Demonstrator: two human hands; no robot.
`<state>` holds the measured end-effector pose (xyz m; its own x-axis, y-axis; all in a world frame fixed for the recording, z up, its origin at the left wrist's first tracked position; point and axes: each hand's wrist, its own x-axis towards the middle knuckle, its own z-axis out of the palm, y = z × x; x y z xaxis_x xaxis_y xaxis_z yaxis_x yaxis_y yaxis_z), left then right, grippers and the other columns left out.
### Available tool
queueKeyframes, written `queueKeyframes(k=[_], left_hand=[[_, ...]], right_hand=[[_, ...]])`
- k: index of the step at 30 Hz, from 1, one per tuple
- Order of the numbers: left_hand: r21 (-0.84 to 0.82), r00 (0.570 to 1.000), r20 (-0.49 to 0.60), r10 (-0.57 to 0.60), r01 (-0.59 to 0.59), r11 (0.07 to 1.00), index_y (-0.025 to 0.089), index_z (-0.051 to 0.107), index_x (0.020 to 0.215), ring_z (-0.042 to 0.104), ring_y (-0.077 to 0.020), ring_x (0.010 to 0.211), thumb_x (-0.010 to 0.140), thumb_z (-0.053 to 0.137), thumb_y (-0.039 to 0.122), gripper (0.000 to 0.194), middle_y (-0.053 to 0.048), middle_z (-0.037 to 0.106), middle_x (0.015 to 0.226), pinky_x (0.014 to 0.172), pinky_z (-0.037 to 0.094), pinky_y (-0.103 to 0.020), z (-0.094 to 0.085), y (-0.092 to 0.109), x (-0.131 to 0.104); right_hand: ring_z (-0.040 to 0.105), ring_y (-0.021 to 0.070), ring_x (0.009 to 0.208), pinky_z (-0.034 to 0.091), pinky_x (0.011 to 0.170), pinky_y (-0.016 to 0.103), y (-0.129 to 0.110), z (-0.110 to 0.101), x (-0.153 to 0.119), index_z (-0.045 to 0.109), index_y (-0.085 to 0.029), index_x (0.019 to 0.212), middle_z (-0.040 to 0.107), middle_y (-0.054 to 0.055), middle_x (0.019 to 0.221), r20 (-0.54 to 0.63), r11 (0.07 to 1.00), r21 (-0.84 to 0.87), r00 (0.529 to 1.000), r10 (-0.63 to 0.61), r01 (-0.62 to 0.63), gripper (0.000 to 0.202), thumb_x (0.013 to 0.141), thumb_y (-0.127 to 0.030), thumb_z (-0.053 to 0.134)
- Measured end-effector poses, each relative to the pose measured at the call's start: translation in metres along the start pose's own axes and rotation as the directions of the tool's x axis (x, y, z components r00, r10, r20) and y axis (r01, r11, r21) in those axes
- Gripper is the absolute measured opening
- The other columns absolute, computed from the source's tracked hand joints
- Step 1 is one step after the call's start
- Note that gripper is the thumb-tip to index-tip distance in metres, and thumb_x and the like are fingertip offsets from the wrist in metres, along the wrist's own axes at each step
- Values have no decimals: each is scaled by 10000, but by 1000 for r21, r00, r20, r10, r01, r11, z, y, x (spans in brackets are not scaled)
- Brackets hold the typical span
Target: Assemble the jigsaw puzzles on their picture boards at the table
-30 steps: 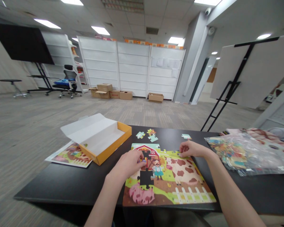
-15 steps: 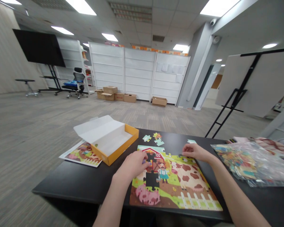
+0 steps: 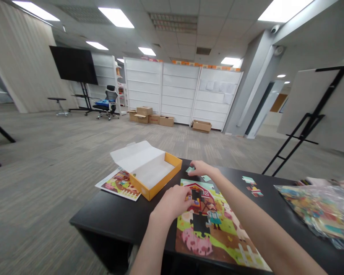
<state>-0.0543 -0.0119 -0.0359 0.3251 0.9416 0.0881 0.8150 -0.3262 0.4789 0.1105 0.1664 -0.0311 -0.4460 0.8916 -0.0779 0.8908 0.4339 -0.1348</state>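
A farm-scene jigsaw puzzle [image 3: 226,244], partly assembled, lies flat on the black table with dark gaps around the barn and left of the farmer figure. My left hand [image 3: 173,202] rests over its left edge by the barn, fingers bent and apart. Beyond the puzzle's far edge, my right hand [image 3: 202,168] pinches a light-blue puzzle piece [image 3: 190,169] with its fingertips. Just below that hand lies another pale blue piece [image 3: 206,178]. To the right are further loose pieces [image 3: 248,180]. My right forearm covers the puzzle's upper right part.
An open yellow box [image 3: 167,173] with a white lid flap sits left of the puzzle, partly over a printed picture sheet [image 3: 119,183]. Clear plastic bags of pieces [image 3: 318,210] lie at the right. The table's left edge [image 3: 86,225] drops to carpet. An easel [image 3: 306,126] stands beyond.
My right hand has moved left from the puzzle's upper right edge to the loose pieces at the back. My left hand stays at the puzzle's left side. The camera view has turned slightly left.
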Motion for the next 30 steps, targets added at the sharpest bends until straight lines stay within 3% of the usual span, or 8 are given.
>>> queueKeyframes(k=[8, 13, 16, 18, 20, 24, 27, 30], left_hand=[[25, 1000, 0, -6, 6, 1000, 245, 717, 984, 694, -260, 929, 869, 599, 390, 220, -74, 740, 967, 814, 517, -328, -3, 1, -6], [9, 1000, 15, -17, 17, 1000, 246, 712, 964, 690, -262, 947, 855, 613, 384, 202, -70, 742, 974, 822, 513, -329, -5, 4, -7], [9, 999, 26, -27, 27, 1000, 238, 709, 942, 690, -260, 952, 847, 629, 388, 195, -69, 744, 966, 809, 508, -317, -6, 7, -8], [16, 999, 30, -33, 32, 999, 230, 704, 915, 691, -257, 933, 851, 626, 396, 194, -71, 743, 951, 789, 504, -310, -7, 8, -8], [34, 999, 27, -35, 34, 999, 226, 701, 897, 690, -256, 920, 851, 623, 398, 194, -74, 741, 945, 779, 501, -309, -6, 9, -7], [58, 999, 14, -38, 37, 998, 234, 704, 910, 690, -260, 916, 846, 616, 407, 205, -73, 739, 949, 764, 500, -311, -2, 8, -1], [66, 999, 10, -41, 40, 997, 237, 705, 928, 688, -258, 926, 847, 600, 381, 195, -72, 738, 972, 764, 498, -311, 2, 7, 3], [85, 999, 7, -41, 40, 996, 233, 700, 914, 685, -260, 922, 851, 587, 376, 192, -72, 733, 978, 770, 492, -321, 4, 8, 6]], right_hand=[[699, 280, 946, 505, 705, 269, -3, -7, 20, 756, -177, 1037, 763, 99, 1033, 101, 997, -44, 993, 69, -65, 564, 512, -312, 915], [671, 220, 835, 468, 691, 269, 11, -20, -9, 739, -176, 844, 743, 51, 862, 28, 1000, 6, 1000, -14, 14, 237, 747, -392, 751], [651, 188, 760, 461, 644, 265, 38, -30, -42, 689, -165, 888, 716, 44, 811, -27, 994, 102, 999, -36, 38, 267, 824, -421, 645], [642, 176, 683, 453, 578, 253, 64, -31, -67, 623, -165, 1063, 696, 28, 759, -21, 914, 403, 999, -48, 52, 397, 781, -438, 684], [648, 173, 667, 458, 561, 248, 89, -27, -91, 558, -190, 1132, 683, 12, 745, 37, 815, 579, 999, -37, 9, 504, 754, -487, 710], [564, 137, 567, 417, 529, 240, 121, -3, -120, 535, -206, 959, 581, -56, 603, 44, 754, 655, 998, 33, -54, 526, 679, -595, 751], [507, 115, 541, 351, 507, 233, 123, 14, -127, 526, -206, 922, 540, -73, 593, 17, 725, 688, 999, 46, -45, 542, 667, -627, 753], [548, 128, 595, 386, 553, 249, 117, 21, -128, 532, -198, 893, 592, -39, 655, 17, 692, 721, 999, 41, -40, 537, 658, -621, 763]])
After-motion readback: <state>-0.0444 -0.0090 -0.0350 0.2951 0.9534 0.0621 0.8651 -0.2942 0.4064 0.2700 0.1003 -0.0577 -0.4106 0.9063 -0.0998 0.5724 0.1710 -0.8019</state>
